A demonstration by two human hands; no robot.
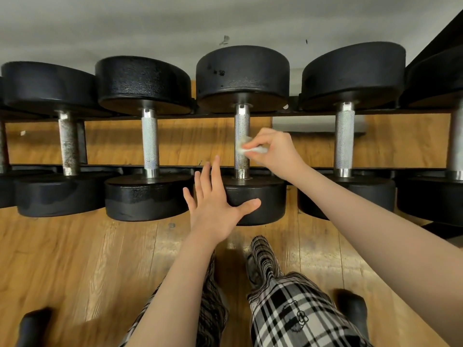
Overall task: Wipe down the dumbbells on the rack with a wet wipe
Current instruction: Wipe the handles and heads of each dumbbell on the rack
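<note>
Midway, apparently: right hand pinched wet wipe against knurled handle of middle dumbbell on rack. Left hand spread flat, empty, bracing near head. Neighbouring dumbbells' cleanliness unclear; rusty handle likely pending.

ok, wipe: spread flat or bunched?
Bunched. The wet wipe is a crumpled wad pinched in the right hand against the dumbbell handle.

The left hand is reaching forward, palm down, its fingers spread and straight, thumb out to the right. The right hand is extending farther ahead, wrist bent, its fingers pinching a wipe. Both forearms are bare.
</note>
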